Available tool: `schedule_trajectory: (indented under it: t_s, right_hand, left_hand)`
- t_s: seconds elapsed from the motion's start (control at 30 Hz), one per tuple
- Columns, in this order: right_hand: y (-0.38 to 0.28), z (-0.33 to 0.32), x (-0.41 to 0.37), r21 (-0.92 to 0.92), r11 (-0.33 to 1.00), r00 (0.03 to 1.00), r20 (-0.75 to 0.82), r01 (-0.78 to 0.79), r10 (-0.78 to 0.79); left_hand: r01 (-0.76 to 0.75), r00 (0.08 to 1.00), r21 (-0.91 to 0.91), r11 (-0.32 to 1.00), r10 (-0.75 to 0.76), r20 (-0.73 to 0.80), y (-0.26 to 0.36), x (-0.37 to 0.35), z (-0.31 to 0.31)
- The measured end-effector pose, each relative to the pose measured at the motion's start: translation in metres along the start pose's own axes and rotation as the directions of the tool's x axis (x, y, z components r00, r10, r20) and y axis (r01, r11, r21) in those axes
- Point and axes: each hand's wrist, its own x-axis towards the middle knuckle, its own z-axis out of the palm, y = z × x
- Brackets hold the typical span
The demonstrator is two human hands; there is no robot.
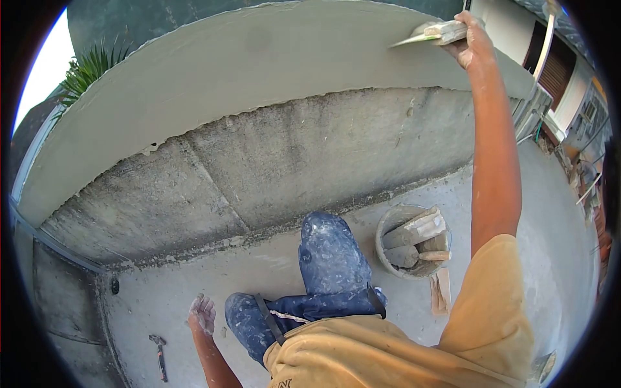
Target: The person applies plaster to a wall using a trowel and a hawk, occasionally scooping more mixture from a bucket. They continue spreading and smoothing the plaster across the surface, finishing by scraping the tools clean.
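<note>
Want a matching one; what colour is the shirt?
The shirt is yellowish tan; the head view shows it best.

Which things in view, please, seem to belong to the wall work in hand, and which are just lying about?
In the job:
trowel in the right hand, at the wall
bucket and probably the tools in it

Apparently lying about:
hammer
small dark object
pale piece beside the bucket (could be either)
</note>
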Motion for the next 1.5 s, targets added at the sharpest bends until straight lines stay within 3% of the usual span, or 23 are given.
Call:
schedule_trajectory:
  t_s: [0.1,0.17,0.3,0.4,0.47,0.53,0.6,0.63,0.7,0.77,0.83,0.9,0.97,1.07,1.2,1.27,1.3,1.33,1.4,1.5]
  right_hand:
    - [-0.013,-0.004,-0.015,0.175,0.984,0.998,0.043,0.028,-0.036]
    - [0.007,-0.03,-0.043,0.212,0.976,0.99,0.142,-0.04,0.01]
    - [0.077,-0.041,-0.088,0.237,0.952,0.973,-0.075,-0.194,0.217]
    - [0.095,-0.015,-0.097,0.195,0.952,0.964,-0.074,-0.235,0.254]
    - [0.084,0.019,-0.087,0.152,0.966,0.971,-0.084,-0.209,0.223]
    - [0.062,0.048,-0.075,0.08,0.981,0.984,0.024,-0.176,0.175]
    - [0.02,0.089,-0.085,0.141,0.987,0.997,0.025,-0.072,0.069]
    - [0.006,0.098,-0.086,0.159,0.987,0.994,0.112,-0.008,-0.01]
    - [0.011,0.078,-0.034,0.15,0.97,0.953,0.208,0.193,-0.221]
    - [-0.007,0.073,-0.069,0.25,0.968,0.999,0.034,-0.005,-0.004]
    - [0.006,0.029,-0.076,0.173,0.985,0.999,0.047,0.003,-0.011]
    - [0.028,-0.002,-0.066,0.11,0.993,0.988,-0.148,-0.035,0.051]
    - [0.049,-0.022,-0.048,-0.083,0.996,0.978,-0.207,-0.043,0.025]
    - [0.092,-0.023,-0.029,-0.154,0.986,0.99,-0.116,0.067,-0.085]
    - [0.079,0.098,-0.122,-0.403,0.912,0.986,-0.107,0.072,-0.125]
    - [0.076,0.155,-0.176,-0.415,0.905,0.994,-0.022,0.091,-0.11]
    - [0.084,0.174,-0.191,-0.498,0.854,0.988,0.03,0.149,-0.155]
    - [0.073,0.192,-0.219,-0.543,0.828,0.99,0.1,0.142,-0.104]
    - [0.064,0.201,-0.246,-0.539,0.79,0.956,0.179,0.293,-0.233]
    - [0.064,0.165,-0.244,-0.077,0.995,0.997,0.051,0.068,-0.064]
  left_hand:
    - [-0.014,0.999,0.02,1.0,0.013,0.037,-0.002,-0.003,0.018]
    - [-0.016,0.997,0.007,1.0,0.015,0.076,-0.004,-0.009,0.029]
    - [-0.006,0.995,-0.006,1.0,0.006,0.103,-0.018,-0.011,0.021]
    - [-0.002,0.998,-0.035,0.999,0.004,0.067,-0.025,-0.003,-0.009]
    - [-0.005,0.999,-0.064,0.998,0.008,0.053,-0.027,-0.001,-0.027]
    - [-0.014,0.999,-0.082,0.997,0.017,0.037,-0.025,0.0,-0.041]
    - [-0.02,0.999,-0.097,0.995,0.022,0.025,-0.024,0.004,-0.042]
    - [-0.02,0.999,-0.103,0.995,0.024,0.04,-0.025,0.007,-0.041]
    - [-0.026,0.996,-0.125,0.992,0.036,0.078,-0.022,0.013,-0.035]
    - [-0.052,0.992,-0.13,0.99,0.067,0.112,-0.019,0.003,-0.03]
    - [-0.057,0.989,-0.149,0.987,0.076,0.124,-0.018,-0.002,-0.035]
    - [-0.029,0.993,-0.149,0.988,0.046,0.112,-0.029,-0.006,-0.063]
    - [-0.008,1.0,-0.16,0.987,0.003,-0.029,-0.041,-0.009,-0.085]
    - [0.016,0.99,-0.2,0.98,-0.044,-0.134,-0.062,-0.019,-0.126]
    - [0.039,0.982,-0.206,0.978,-0.076,-0.172,-0.057,-0.015,-0.136]
    - [0.039,0.99,-0.178,0.983,-0.062,-0.124,-0.046,0.006,-0.114]
    - [0.036,0.994,-0.165,0.986,-0.052,-0.093,-0.035,0.016,-0.093]
    - [0.017,1.0,-0.12,0.993,-0.019,-0.015,-0.022,0.022,-0.066]
    - [-0.031,0.991,-0.036,0.999,0.035,0.127,0.002,0.019,-0.008]
    - [-0.125,0.937,-0.036,0.991,0.13,0.323,0.033,-0.008,0.045]
